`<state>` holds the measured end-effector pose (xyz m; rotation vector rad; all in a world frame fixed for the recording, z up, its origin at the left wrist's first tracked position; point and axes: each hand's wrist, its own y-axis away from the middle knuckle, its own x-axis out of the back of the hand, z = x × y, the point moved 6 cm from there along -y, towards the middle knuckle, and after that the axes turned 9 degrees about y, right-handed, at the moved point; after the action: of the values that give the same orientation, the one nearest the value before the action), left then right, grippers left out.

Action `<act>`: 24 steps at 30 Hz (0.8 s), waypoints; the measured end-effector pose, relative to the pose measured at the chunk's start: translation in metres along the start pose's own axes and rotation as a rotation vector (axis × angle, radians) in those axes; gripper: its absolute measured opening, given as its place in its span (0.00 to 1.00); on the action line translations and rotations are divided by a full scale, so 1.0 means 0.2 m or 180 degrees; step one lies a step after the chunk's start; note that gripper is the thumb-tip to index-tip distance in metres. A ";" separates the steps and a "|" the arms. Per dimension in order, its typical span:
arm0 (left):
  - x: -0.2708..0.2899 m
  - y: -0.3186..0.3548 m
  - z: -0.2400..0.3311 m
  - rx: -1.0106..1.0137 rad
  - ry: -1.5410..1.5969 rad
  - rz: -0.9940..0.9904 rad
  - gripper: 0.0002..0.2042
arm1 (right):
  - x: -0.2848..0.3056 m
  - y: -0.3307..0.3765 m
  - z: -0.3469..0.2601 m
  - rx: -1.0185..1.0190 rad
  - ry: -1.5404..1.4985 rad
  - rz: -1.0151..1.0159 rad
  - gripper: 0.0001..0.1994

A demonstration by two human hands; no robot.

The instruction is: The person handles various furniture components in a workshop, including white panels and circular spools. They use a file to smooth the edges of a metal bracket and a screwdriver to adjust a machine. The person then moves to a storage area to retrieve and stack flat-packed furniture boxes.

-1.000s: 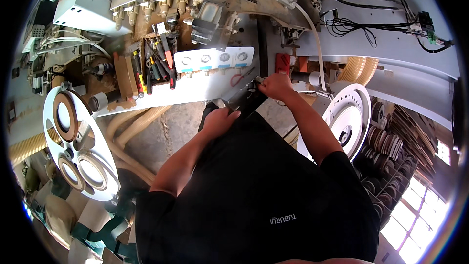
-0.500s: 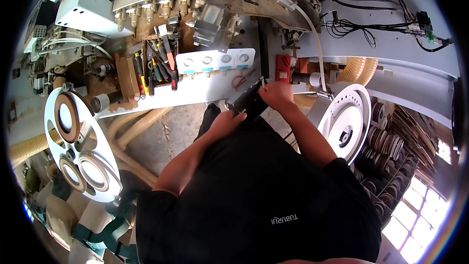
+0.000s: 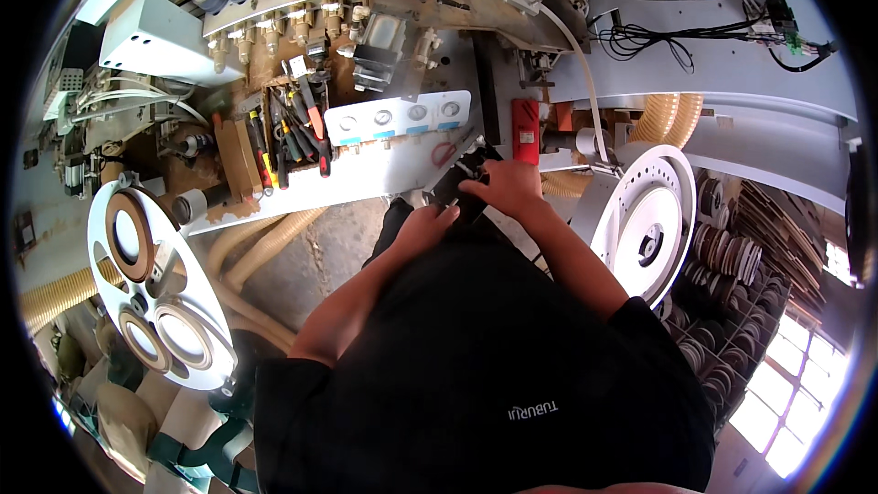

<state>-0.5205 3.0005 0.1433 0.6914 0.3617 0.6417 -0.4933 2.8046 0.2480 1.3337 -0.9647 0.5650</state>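
Note:
A black, boxy machine part with bright metal edges (image 3: 449, 187) is held tilted in front of my body, just past the near edge of the machine bed. My left hand (image 3: 426, 227) is closed on its lower left corner, thumb along the edge. My right hand (image 3: 512, 188) lies over its right side, thumb and fingers bent on the dark face. Small details there are too fine to make out, and its underside is hidden. Beyond it on the white bed is a red-handled tool (image 3: 444, 155), partly covered by the part.
A tray of screwdrivers and pliers (image 3: 294, 128) stands left of a white gauge panel (image 3: 398, 118). A red box (image 3: 525, 131) lies right of my hands. White reels flank me, one left (image 3: 208, 320) and one right (image 3: 677, 220). Ribbed hoses (image 3: 265, 252) run below the bed.
My right hand has shifted from the part's far end down to its right side, its thumb now across the dark face. The left hand keeps its grip. The view has shifted slightly.

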 end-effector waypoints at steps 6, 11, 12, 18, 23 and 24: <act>0.04 0.06 0.15 -0.0274 -0.0183 0.0133 0.32 | -0.14 -0.17 0.02 -0.0507 -0.2724 -0.0609 0.26; 0.07 0.08 0.15 -0.0188 -0.0131 0.0140 0.31 | -0.22 -0.20 -0.02 -0.0534 -0.3825 -0.0779 0.21; 0.07 0.09 0.14 -0.0122 -0.0066 0.0107 0.31 | -0.24 -0.20 0.00 -0.0514 -0.3833 -0.0920 0.21; 0.07 0.10 0.10 -0.0140 -0.0162 0.0117 0.30 | -0.15 -0.16 0.05 -0.0585 -0.3477 -0.1007 0.19; 0.08 0.13 0.16 -0.0266 -0.0479 0.0135 0.30 | -0.26 -0.18 0.06 -0.0605 -0.3571 -0.0667 0.17; 0.08 0.15 0.19 -0.0264 -0.0576 0.0184 0.31 | -0.27 -0.17 0.06 -0.0645 -0.3150 -0.0694 0.17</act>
<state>-0.5027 3.0108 0.1889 0.6766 0.1472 0.6400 -0.4965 2.7952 0.1835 1.5093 -1.5787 -0.4207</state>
